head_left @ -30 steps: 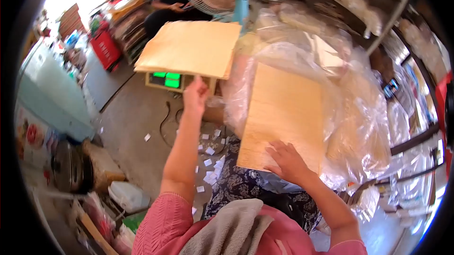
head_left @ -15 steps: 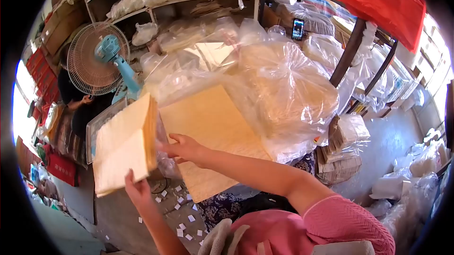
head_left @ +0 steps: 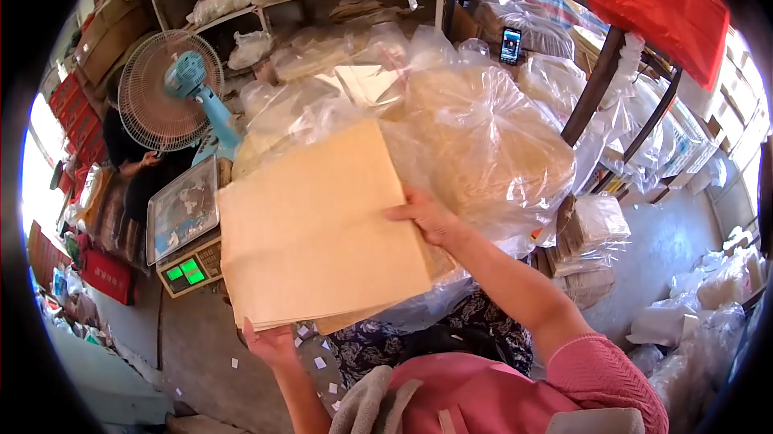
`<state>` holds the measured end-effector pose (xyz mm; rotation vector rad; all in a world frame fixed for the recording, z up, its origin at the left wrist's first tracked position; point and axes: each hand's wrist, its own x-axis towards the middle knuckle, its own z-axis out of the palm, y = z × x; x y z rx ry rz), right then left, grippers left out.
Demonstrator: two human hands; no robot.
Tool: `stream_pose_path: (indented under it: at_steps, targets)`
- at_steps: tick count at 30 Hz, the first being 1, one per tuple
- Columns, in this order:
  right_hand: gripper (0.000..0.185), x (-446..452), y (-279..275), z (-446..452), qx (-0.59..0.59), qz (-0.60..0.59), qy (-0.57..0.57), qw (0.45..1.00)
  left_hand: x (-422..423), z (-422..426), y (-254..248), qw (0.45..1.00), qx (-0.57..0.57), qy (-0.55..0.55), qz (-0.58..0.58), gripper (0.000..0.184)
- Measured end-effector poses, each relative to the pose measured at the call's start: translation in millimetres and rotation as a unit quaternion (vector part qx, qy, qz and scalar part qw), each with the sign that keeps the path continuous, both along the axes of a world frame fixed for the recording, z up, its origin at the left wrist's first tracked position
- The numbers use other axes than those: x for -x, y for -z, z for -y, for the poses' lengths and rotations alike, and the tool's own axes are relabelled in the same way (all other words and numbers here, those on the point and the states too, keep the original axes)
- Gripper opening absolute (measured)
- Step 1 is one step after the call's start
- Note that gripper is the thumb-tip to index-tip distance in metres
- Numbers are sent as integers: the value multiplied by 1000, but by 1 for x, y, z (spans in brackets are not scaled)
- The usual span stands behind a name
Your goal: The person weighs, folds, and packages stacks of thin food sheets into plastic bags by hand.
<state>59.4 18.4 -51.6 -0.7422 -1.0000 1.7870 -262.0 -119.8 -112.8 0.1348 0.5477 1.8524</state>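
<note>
A stack of tan paper sheets (head_left: 322, 233) is held up in both hands in front of me. My left hand (head_left: 270, 344) grips its lower left edge from below, with part of the fingers hidden under the sheets. My right hand (head_left: 425, 215) pinches the right edge, thumb on top and fingers beneath. Another tan sheet lies under the stack, mostly covered. To the left stands a scale with a metal tray (head_left: 183, 207) and a lit green display (head_left: 185, 274).
A fan (head_left: 171, 89) stands at the back left, with a seated person (head_left: 133, 156) behind it. Clear plastic bags of sheets (head_left: 491, 144) are piled behind the stack. A phone (head_left: 510, 46) stands upright near a dark metal frame (head_left: 596, 88). Paper scraps lie on the floor.
The stack has come off the scale and moved right, over the other sheet, exposing the scale's tray and display. Both hands now hold the stack.
</note>
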Motion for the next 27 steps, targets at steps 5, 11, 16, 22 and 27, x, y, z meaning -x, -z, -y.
stream_pose_path:
  at_steps: [5,11,16,22,27]
  targets:
    - [52,-51,33,-19,78,273,26,958,-28,-4,8,987,60,8,-150,49]
    - [70,11,-14,20,-454,733,205,464,-55,10,-31,960,88,-24,-263,45]
    - [75,93,-43,77,-588,494,-48,638,-77,15,-64,956,39,0,-291,40]
    - [71,109,-21,56,-523,472,-162,691,-58,16,-50,926,-23,141,-349,38]
    - [57,107,-25,29,-434,414,-269,753,-69,-3,-55,923,30,103,-368,36]
